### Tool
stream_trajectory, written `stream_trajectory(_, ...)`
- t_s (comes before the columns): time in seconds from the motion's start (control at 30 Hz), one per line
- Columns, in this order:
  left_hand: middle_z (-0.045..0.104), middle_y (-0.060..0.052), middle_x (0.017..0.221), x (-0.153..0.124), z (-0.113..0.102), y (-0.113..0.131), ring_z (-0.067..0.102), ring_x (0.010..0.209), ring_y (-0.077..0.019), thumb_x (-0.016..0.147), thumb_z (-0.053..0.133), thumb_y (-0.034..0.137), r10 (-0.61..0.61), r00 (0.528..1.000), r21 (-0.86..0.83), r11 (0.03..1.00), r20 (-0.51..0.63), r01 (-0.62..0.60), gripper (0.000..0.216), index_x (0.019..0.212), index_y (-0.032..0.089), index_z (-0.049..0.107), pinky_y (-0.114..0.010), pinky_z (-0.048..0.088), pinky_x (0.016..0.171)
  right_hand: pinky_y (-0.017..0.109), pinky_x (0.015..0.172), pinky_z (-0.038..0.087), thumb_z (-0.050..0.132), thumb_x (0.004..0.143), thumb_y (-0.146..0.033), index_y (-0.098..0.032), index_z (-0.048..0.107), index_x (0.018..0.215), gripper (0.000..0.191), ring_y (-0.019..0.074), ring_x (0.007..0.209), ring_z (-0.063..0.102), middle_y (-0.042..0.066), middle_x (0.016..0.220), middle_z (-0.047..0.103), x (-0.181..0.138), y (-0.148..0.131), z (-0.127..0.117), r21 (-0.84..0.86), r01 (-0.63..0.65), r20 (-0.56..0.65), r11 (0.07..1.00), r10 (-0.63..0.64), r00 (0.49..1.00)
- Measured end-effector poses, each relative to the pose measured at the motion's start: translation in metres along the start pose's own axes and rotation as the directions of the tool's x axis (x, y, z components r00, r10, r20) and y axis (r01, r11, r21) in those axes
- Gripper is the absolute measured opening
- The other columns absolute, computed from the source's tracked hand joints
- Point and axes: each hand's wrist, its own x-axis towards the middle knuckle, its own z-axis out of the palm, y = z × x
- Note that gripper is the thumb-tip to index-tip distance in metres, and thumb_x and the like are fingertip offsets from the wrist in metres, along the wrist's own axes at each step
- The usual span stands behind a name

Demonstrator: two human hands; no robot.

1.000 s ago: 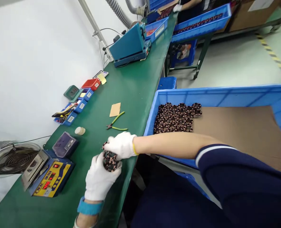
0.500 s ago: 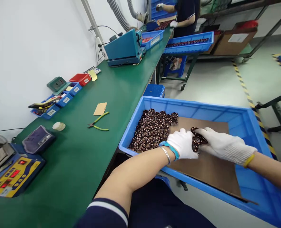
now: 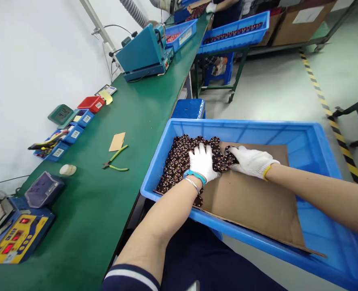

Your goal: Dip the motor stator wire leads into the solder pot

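Many dark, copper-toned round coils (image 3: 175,165) packed in a long blue plastic bin (image 3: 257,131)

The coils stand close together at the bin's end nearest the green-topped table (image 3: 142,109), on a sheet of brown cardboard (image 3: 254,198). The left hand (image 3: 201,163), in a white glove, with a turquoise band and a silver bangle at the wrist, lies on the pack, its fingers released, stretched forward and slightly spread. The right hand (image 3: 251,161), in a white glove with a yellow cuff edge, touches the outermost coils with thumb and fingers; whether they grasp one, I cannot tell. Another coil sits below the left wrist, near the bin's front wall.

On the table, cutting pliers with lime-green handles (image 3: 118,153) lie just beside a small tan cardboard piece (image 3: 117,142). A yellow-and-blue control box with red digits (image 3: 18,238) is at the lower left. Farther off, a co-worker's white-gloved hand (image 3: 211,7) rests by the table's far end.
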Motion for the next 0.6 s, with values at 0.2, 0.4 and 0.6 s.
stream_trajectory(0.2, 0.035, -0.023, 0.161, 0.004, 0.01, 0.009, 0.043, 0.138, -0.0368, 0.073, 0.073, 0.061, -0.028, 0.999, -0.049, 0.998, -0.038, 0.026, 0.1, 0.151, 0.01, 0.036, -0.056, 0.03, 0.118, 0.05, 0.084, 0.05, 0.042, 0.093, -0.048, -0.017, 0.05, 0.141, 0.057, 0.0385, 0.105, 0.065, 0.025, 0.134, 0.052, 0.005, -0.011, -0.005, 0.039, -0.051, -0.03, 0.998, 0.053, 0.998)
stream_trajectory(0.4, 0.035, -0.023, 0.161, 0.006, 0.013, 0.01, 0.042, 0.14, -0.0363, 0.073, 0.072, 0.054, -0.031, 0.999, -0.085, 0.996, -0.028, 0.028, 0.1, 0.153, 0.01, 0.033, -0.057, 0.026, 0.12, 0.05, 0.088, 0.048, 0.04, 0.095, -0.048, -0.018, 0.047, 0.142, 0.056, 0.0388, 0.11, 0.064, 0.024, 0.134, 0.053, 0.01, -0.013, -0.015, 0.048, -0.002, -0.018, 0.999, 0.003, 1.0)
stream_trajectory(0.6, 0.03, -0.023, 0.164, 0.0, -0.018, -0.009, 0.036, 0.146, -0.0399, 0.064, 0.079, 0.067, -0.151, 0.988, -0.186, 0.972, -0.017, 0.145, 0.118, 0.155, 0.01, 0.03, -0.054, 0.03, 0.12, 0.049, 0.085, 0.047, 0.042, 0.095, -0.05, -0.013, 0.046, 0.143, 0.06, 0.0401, 0.106, 0.064, 0.029, 0.131, 0.052, 0.011, -0.014, -0.016, 0.023, -0.017, -0.003, 1.0, 0.017, 1.0)
